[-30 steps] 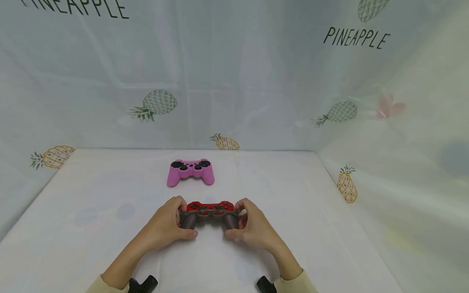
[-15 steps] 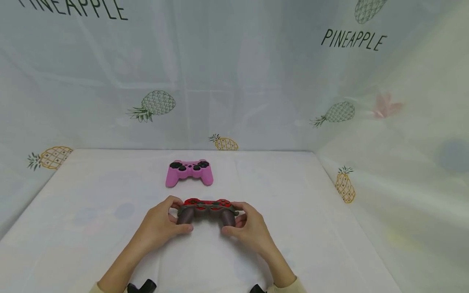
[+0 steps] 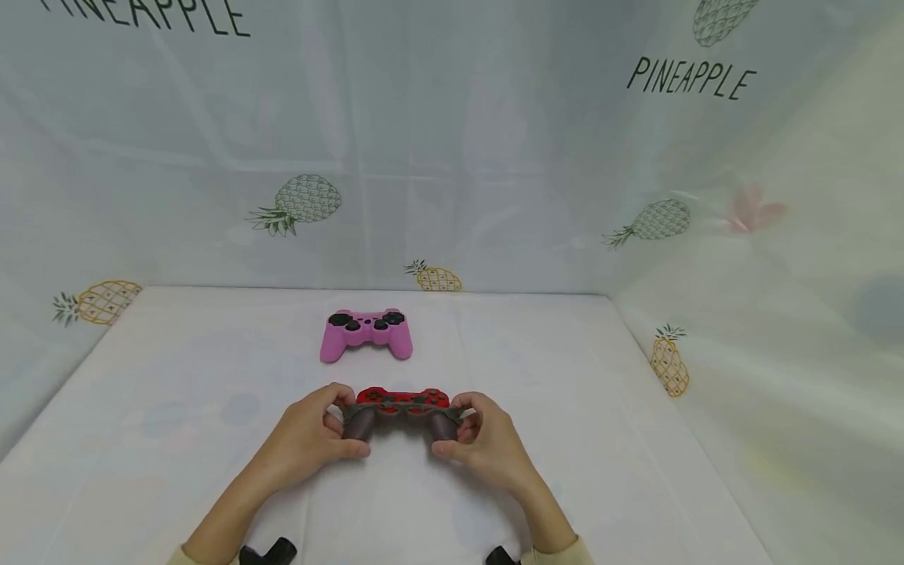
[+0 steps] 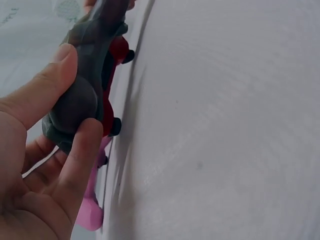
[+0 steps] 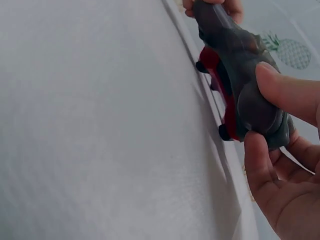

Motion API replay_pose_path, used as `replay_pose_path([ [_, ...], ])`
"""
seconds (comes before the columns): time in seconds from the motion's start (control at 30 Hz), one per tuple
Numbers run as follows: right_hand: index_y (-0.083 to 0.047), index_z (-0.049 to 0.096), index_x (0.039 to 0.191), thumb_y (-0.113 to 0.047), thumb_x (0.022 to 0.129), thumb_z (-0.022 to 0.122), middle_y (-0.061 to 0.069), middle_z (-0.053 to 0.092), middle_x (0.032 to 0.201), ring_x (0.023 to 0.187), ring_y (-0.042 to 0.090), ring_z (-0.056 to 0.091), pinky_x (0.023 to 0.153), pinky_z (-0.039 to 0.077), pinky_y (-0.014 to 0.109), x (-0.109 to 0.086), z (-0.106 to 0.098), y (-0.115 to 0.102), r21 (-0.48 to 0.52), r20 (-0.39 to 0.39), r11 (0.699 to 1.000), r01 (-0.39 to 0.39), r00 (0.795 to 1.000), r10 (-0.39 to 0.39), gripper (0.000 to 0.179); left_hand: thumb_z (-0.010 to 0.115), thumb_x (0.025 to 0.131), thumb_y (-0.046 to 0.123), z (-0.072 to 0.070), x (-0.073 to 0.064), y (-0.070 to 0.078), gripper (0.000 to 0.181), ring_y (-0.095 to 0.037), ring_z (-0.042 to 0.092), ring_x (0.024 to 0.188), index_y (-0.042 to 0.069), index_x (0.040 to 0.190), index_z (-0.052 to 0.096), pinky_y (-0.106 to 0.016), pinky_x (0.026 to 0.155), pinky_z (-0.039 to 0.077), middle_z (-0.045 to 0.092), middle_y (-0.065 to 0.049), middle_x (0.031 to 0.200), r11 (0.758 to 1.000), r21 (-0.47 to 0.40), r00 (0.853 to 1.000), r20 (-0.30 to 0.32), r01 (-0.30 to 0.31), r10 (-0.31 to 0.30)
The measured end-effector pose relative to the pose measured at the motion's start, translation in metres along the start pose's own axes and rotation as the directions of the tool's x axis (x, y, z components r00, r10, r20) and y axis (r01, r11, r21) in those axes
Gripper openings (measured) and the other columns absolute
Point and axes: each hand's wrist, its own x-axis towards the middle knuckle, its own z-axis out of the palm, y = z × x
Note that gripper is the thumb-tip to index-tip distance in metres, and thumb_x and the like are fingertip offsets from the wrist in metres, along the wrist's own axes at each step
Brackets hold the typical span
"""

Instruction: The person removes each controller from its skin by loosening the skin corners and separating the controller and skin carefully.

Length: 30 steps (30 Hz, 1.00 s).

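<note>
A smooth pink game controller with black thumbsticks (image 3: 366,326) lies on the desk (image 3: 565,377), which is covered in white sheeting. On its near side, toward the person and well short of touching it, is a game controller with a red face and dark grey-brown handles (image 3: 402,399). The left hand (image 3: 318,431), nearer the person than the pink controller and to its left, grips one handle; the right hand (image 3: 490,441), nearer and to its right, grips the other. Both hands are partly closed, fingers bent and thumbs on the near side. It is hard to tell from the head view whether the red controller touches the desk.

The left wrist view shows what the head view does not: a rounded handle end (image 4: 75,107) squeezed between thumb and fingers, and dark sticks standing out from the red face. The right wrist view shows the matching hold opposite.

Against half a second ago, both hands keep the same hold, and the red controller sits only very slightly farther from the pink controller.
</note>
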Motion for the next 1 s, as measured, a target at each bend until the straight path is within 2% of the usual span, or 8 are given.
replay_pose_path([
  [0.2,-0.014,0.061,0.12,-0.027,0.078,0.097,0.004,0.064,0.092,0.083,0.017,0.062,0.075,0.053,0.026,0.0012,0.0002,0.0016,-0.05,0.047,0.998,0.042,0.998,-0.04,0.057,0.101,0.068,0.043,-0.0023,0.0009,-0.003,0.069,-0.013,0.064,0.072,0.017,0.117,0.06,-0.029,0.068,0.049,0.065,0.003,0.079,0.998,0.041,0.999,0.02,-0.037,0.036],
  [0.5,-0.016,0.059,0.113,-0.03,0.079,0.096,0.001,0.063,0.086,0.076,0.013,0.061,0.069,0.051,0.027,0.0019,-0.0008,0.0044,-0.091,0.101,0.994,0.056,0.994,-0.047,0.053,0.101,0.067,0.045,-0.0012,-0.0011,-0.0034,0.066,-0.012,0.06,0.067,0.019,0.111,0.059,-0.029,0.063,0.046,0.062,0.004,0.072,0.998,0.059,0.998,0.047,-0.035,0.032],
  [0.77,-0.021,0.06,0.107,-0.031,0.078,0.097,-0.003,0.064,0.089,0.076,0.012,0.063,0.07,0.053,0.028,0.0016,0.0011,0.0045,-0.123,0.097,0.99,0.064,0.994,-0.052,0.048,0.101,0.067,0.047,-0.001,-0.0007,-0.004,0.065,-0.013,0.057,0.067,0.019,0.108,0.058,-0.029,0.062,0.045,0.061,0.003,0.071,0.997,0.077,0.998,0.054,-0.028,0.024],
  [1.0,-0.023,0.06,0.104,-0.03,0.079,0.096,-0.004,0.063,0.088,0.073,0.011,0.063,0.069,0.053,0.028,0.0014,0.0016,0.006,-0.116,0.074,0.991,0.073,0.995,-0.064,0.045,0.1,0.069,0.046,0.0006,-0.0008,-0.0048,0.063,-0.013,0.055,0.065,0.017,0.104,0.056,-0.029,0.061,0.042,0.058,0.001,0.07,0.998,0.059,0.998,0.061,-0.012,0.009],
])
